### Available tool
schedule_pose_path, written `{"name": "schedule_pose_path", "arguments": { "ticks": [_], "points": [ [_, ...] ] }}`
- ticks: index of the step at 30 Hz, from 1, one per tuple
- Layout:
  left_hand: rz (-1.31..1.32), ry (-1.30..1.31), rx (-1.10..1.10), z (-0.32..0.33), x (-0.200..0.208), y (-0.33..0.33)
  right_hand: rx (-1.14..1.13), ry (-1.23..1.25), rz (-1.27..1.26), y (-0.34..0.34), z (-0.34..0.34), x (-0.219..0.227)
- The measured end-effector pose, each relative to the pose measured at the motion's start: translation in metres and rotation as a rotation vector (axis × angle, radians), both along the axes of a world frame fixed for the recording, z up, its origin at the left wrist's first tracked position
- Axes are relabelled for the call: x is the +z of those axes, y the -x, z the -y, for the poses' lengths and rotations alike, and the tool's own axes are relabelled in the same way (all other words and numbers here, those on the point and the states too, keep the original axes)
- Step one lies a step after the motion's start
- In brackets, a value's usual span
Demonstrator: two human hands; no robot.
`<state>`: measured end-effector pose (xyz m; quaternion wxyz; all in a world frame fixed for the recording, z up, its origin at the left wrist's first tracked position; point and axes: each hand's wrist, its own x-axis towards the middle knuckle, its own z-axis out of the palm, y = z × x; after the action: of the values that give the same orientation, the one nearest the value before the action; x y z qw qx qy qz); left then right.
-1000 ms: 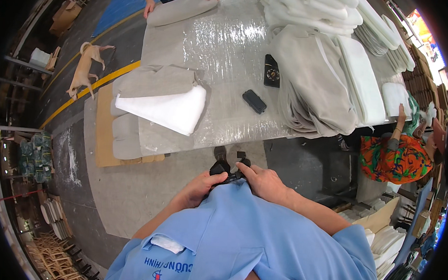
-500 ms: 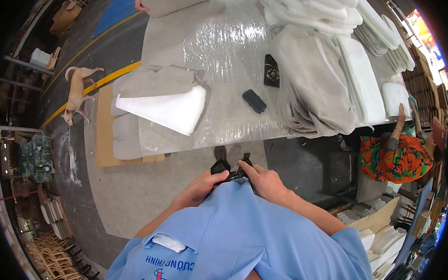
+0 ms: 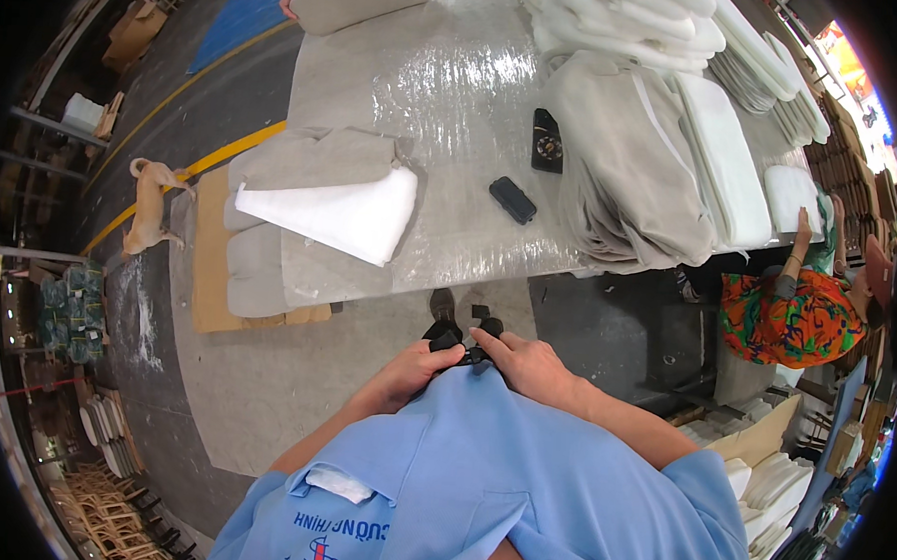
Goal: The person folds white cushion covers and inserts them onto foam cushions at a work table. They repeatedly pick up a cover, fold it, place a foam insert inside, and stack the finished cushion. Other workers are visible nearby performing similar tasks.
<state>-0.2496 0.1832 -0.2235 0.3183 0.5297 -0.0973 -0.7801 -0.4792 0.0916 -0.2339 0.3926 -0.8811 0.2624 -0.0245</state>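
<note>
At my waist, just short of the table edge, both hands are closed on a black strap with a buckle-like part (image 3: 473,353). My left hand (image 3: 409,373) pinches its left side between thumb and fingers. On its right side is my right hand (image 3: 535,369), thumb and forefinger pressed to it. My fingers partly cover the piece, so its exact form is unclear. Beyond the hands, a grey fabric cover (image 3: 314,159) lies on the table with a white padded piece (image 3: 341,215) partly over it. A small black case (image 3: 513,200) rests on the tabletop to the right.
The table (image 3: 446,110) is wrapped in shiny film. Stacked grey covers (image 3: 634,168) and white pads (image 3: 724,162) fill its right side, beside a black phone-like object (image 3: 548,141). A co-worker in patterned clothing (image 3: 792,320) is at right; another person's hand (image 3: 289,1) is far left. A dog (image 3: 151,207) stands on the floor.
The black buckle piece has shifted slightly between my hands, which stay nearly in place. The dog has turned its body. The far person's second hand now shows on the grey piece there.
</note>
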Motion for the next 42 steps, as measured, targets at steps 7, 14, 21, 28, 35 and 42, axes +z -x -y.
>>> {"name": "schedule_pose_path", "arguments": {
  "ticks": [7, 14, 21, 28, 35, 42],
  "points": [
    [0.011, 0.017, -0.134, -0.007, -0.011, -0.006, 0.090, 0.025, -0.049, -0.006, -0.003, 0.004],
    [-0.013, 0.092, -0.046, -0.015, -0.028, -0.003, 0.179, 0.021, -0.078, -0.018, -0.006, 0.005],
    [0.405, 0.309, -0.237, -0.012, -0.026, -0.016, 0.213, -0.508, 0.128, -0.020, 0.024, 0.002],
    [0.534, 0.348, -0.348, -0.020, 0.018, -0.096, -0.226, -0.331, -0.035, -0.057, 0.144, -0.036],
    [0.213, 1.267, -0.566, -0.015, 0.205, -0.228, -0.492, 0.347, -0.388, -0.123, 0.208, -0.100],
    [0.631, 0.907, -0.951, -0.013, 0.237, -0.276, -0.429, 0.266, -0.488, -0.154, 0.219, -0.096]
  ]
}}
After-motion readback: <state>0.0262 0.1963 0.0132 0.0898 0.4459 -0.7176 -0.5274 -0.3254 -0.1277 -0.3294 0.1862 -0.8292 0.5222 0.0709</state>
